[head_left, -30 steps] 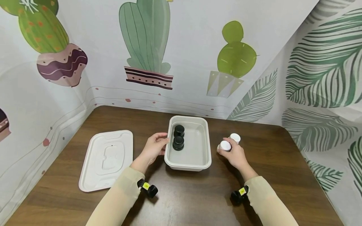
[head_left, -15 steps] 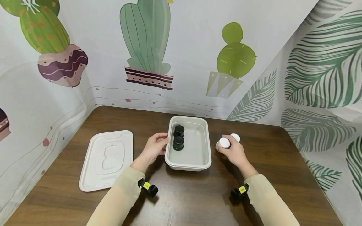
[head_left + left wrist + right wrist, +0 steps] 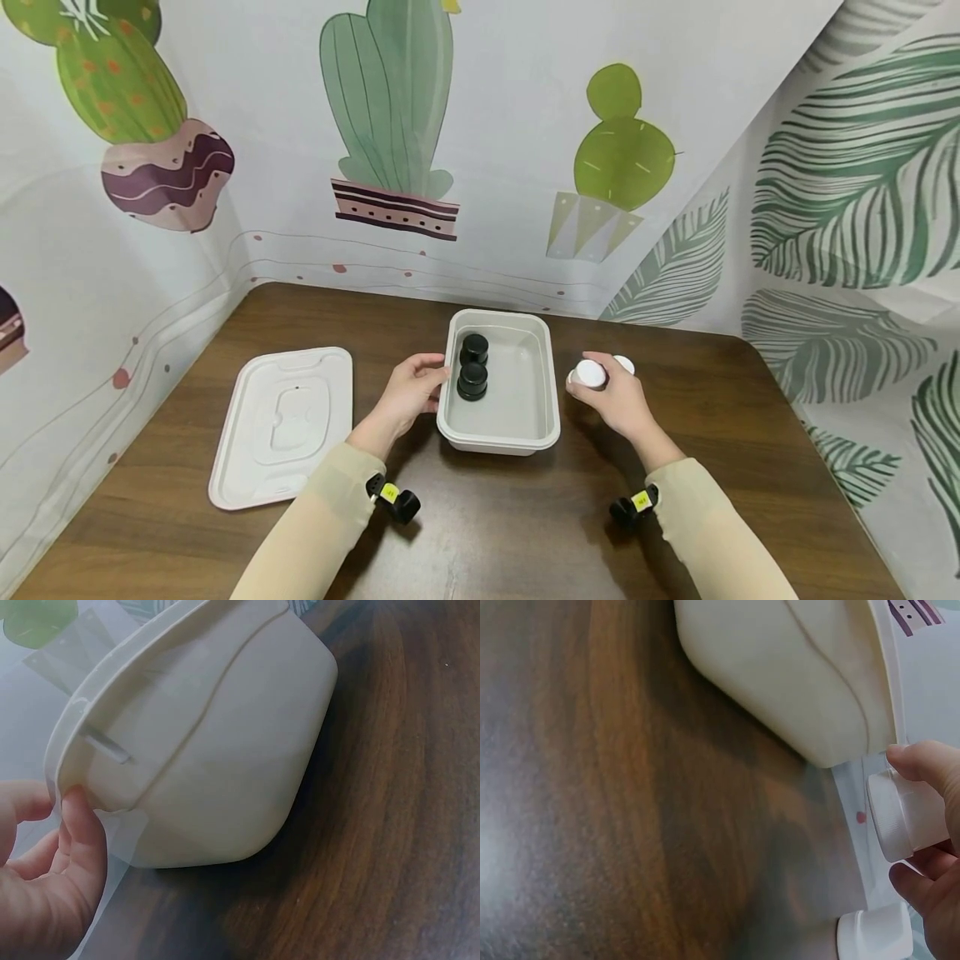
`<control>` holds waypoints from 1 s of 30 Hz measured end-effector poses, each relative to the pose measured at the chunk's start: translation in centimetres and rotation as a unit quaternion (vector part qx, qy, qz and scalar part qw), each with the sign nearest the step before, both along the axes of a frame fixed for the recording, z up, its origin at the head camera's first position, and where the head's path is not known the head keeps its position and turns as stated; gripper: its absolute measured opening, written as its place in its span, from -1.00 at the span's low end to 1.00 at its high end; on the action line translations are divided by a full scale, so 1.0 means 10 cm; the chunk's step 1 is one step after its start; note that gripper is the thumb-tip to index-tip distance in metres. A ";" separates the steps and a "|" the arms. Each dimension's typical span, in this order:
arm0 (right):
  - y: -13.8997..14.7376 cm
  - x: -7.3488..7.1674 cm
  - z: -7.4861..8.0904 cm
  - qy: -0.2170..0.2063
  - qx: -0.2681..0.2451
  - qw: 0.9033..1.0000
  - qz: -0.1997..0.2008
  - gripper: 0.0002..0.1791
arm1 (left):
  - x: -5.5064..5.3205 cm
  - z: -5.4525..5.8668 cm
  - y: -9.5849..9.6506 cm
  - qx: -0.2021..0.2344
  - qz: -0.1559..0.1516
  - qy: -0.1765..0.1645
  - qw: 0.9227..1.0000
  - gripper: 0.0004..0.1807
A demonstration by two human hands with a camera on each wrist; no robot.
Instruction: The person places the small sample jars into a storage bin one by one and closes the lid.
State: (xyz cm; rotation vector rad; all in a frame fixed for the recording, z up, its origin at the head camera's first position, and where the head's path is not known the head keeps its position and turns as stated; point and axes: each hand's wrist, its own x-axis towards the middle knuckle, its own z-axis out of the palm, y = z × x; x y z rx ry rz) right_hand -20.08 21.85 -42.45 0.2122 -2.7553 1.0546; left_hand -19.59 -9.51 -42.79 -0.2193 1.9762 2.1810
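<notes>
In the head view my left hand grips the left rim of a light grey plastic food container; the left wrist view shows thumb and fingers pinching that rim. Two round black jars stand inside, along its left side. Right of the container, my right hand holds a small white jar between thumb and fingers. From the right wrist, this jar shows a ribbed band at its lower end. Behind the hand, a second white jar is partly hidden; it also appears low in the right wrist view.
A flat white lid lies on the brown wooden table left of the container. A cloth wall with printed cacti rises behind the table's back edge, and a leaf-patterned one stands to the right.
My right hand has moved slightly left toward the container with the white jar in it, away from the second white jar. The left hand keeps its grip on the rim.
</notes>
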 end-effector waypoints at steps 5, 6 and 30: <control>-0.04 0.00 0.05 0.001 -0.002 1.000 0.002 -0.34 | 0.00 -0.01 0.00 -0.001 -0.002 0.001 1.000 -0.62; -0.04 0.00 0.06 0.000 -0.004 1.000 0.003 -0.34 | 0.00 -0.01 0.00 0.000 -0.001 0.000 1.000 -0.62; -0.15 -0.02 0.27 0.019 -0.019 0.999 0.027 -0.35 | 0.01 0.02 0.00 0.000 -0.006 -0.003 1.000 -0.62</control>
